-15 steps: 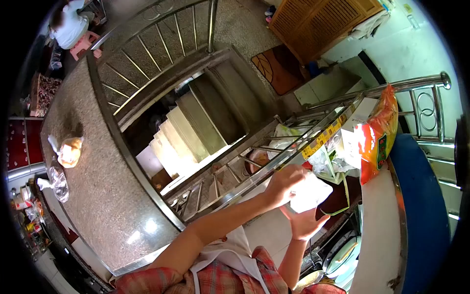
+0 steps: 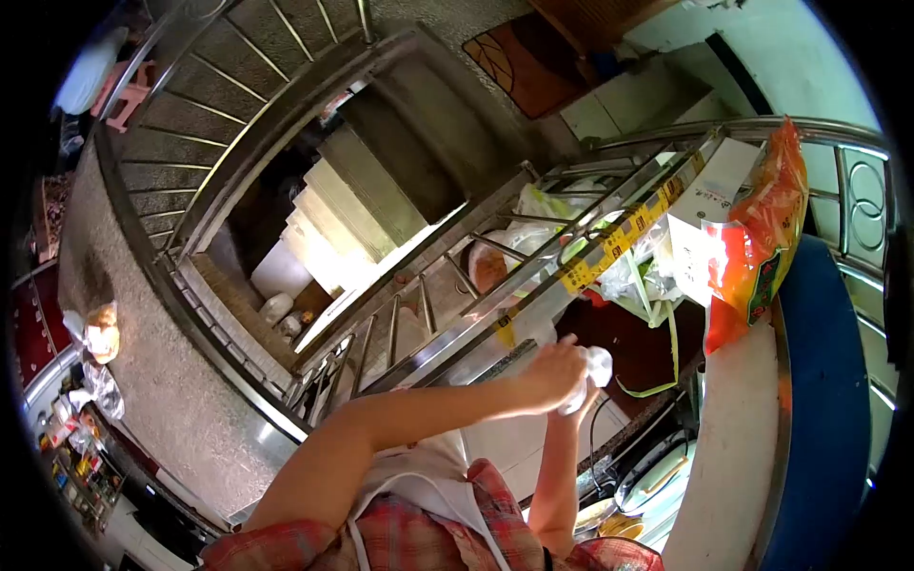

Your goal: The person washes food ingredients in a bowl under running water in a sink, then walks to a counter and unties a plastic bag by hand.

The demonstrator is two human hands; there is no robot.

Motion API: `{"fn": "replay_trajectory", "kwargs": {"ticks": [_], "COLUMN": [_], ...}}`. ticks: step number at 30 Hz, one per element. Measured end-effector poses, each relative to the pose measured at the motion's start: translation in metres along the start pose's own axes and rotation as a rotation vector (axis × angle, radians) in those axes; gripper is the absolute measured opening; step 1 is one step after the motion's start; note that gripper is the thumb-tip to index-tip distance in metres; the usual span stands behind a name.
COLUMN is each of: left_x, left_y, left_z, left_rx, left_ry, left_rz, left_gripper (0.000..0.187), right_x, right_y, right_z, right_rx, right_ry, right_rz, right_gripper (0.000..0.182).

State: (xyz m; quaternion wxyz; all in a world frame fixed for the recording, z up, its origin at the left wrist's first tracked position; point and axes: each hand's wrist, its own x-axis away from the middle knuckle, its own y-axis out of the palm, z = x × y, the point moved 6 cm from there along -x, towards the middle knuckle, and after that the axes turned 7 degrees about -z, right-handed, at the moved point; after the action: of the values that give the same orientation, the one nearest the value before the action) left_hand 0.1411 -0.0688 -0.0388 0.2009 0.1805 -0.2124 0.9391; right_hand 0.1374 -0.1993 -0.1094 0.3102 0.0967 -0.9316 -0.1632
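Observation:
My left hand (image 2: 557, 373) reaches in from the left with its fingers closed round a crumpled white piece (image 2: 595, 366), which could be cloth or paper. My right hand (image 2: 589, 394) meets it from below at the same white piece; my left hand and the piece hide most of its fingers. Both hands are close together, just this side of the metal railing. Beyond them, a clear plastic bag (image 2: 647, 282) with green stalks hangs near the railing, and a long green leaf (image 2: 657, 388) trails down from it.
A red-orange packet (image 2: 757, 243) leans by a white box (image 2: 716, 181) at the right, beside a blue board (image 2: 826, 362). Past the railing (image 2: 447, 333), stairs (image 2: 367, 186) go down. On the stone counter (image 2: 162, 333) at left lies a bag with orange contents (image 2: 102, 331). A person (image 2: 90, 76) is at upper left.
The white piece was spread out flat between my hands and is now bunched up small. My hands have come together, and the view has shifted.

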Motion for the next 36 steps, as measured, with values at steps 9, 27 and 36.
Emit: {"fn": "replay_trajectory", "kwargs": {"ticks": [9,27,36], "left_x": [0.124,0.267,0.306], "left_y": [-0.117,-0.139,-0.13], "left_z": [-0.018,-0.145,-0.134], "left_rx": [0.168,0.428,0.3], "left_ry": [0.551,-0.107,-0.106], "left_rz": [0.534,1.249,1.264], "left_gripper": [0.045,0.037,0.04], "right_x": [-0.24,-0.36,-0.29], "right_y": [-0.066,-0.091,-0.112], "right_z": [0.008,0.018,0.001], "right_rx": [-0.435,-0.332,-0.521], "right_ry": [0.01,-0.118,-0.112], "right_rz": [0.169,0.359,0.379], "right_gripper": [0.05,0.039,0.031]}}
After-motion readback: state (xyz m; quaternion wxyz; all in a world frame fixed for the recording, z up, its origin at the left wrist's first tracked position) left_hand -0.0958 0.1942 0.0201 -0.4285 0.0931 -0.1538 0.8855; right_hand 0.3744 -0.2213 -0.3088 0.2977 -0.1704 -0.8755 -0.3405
